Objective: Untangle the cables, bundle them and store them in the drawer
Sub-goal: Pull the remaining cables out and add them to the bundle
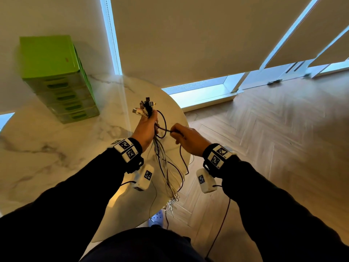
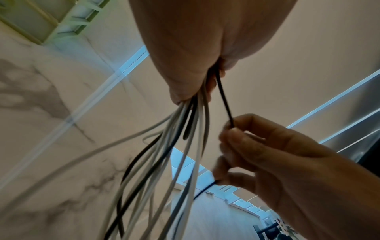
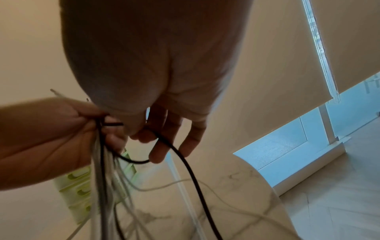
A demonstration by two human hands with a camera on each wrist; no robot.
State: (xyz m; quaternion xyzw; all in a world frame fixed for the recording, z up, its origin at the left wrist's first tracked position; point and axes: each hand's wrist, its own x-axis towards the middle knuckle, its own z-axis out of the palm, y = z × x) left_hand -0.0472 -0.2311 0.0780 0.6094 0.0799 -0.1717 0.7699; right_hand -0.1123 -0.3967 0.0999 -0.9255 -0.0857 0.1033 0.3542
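Long black sleeves (image 1: 79, 188) down to both wrists. Around each wrist a black strap with a white band (image 1: 126, 148) of square black-and-white coded tags; the same on the right wrist band (image 1: 219, 155). Below each wrist a small white box, left box (image 1: 144, 177) and right box (image 1: 204, 180), each with one coded tag and a thin dark wire (image 1: 220, 229) trailing back. Dark clothing on the body; a pale blue perforated shoe (image 1: 156, 218) below.
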